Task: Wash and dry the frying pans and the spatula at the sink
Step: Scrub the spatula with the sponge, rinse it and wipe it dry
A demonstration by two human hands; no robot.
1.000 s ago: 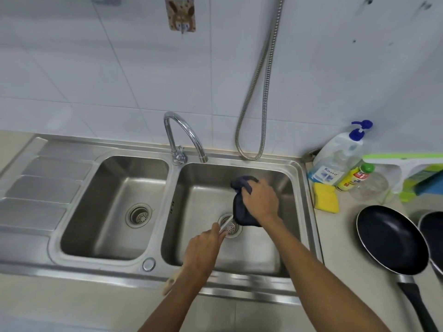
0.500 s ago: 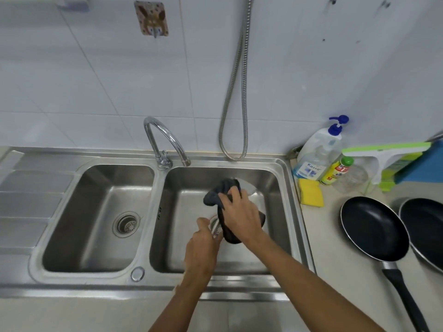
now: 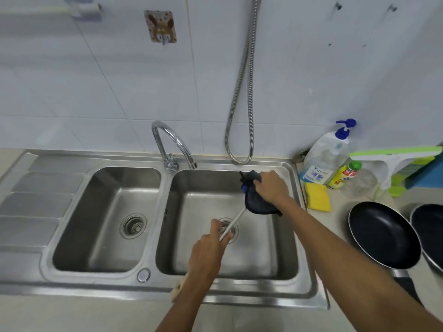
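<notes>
Over the right basin of the steel double sink (image 3: 309, 279), my left hand (image 3: 207, 257) grips the spatula (image 3: 233, 222) by its metal shaft; a pale wooden handle end sticks out below my wrist. My right hand (image 3: 269, 186) presses a dark blue cloth (image 3: 257, 203) wrapped around the spatula's head, which is hidden by it. Two black frying pans sit on the counter at the right: one (image 3: 383, 236) fully seen, the other (image 3: 429, 228) cut off by the frame edge.
A curved tap (image 3: 172, 142) stands between the basins, and a metal shower hose (image 3: 242, 116) hangs on the tiled wall. A yellow sponge (image 3: 317, 196), pump soap bottle (image 3: 326, 154), small yellow bottle (image 3: 344, 174) and green-white squeegee (image 3: 393, 158) crowd the right counter.
My right hand with the cloth has slid up the spatula toward the basin's back right corner, exposing more of the metal shaft. My left hand keeps its grip low on the shaft.
</notes>
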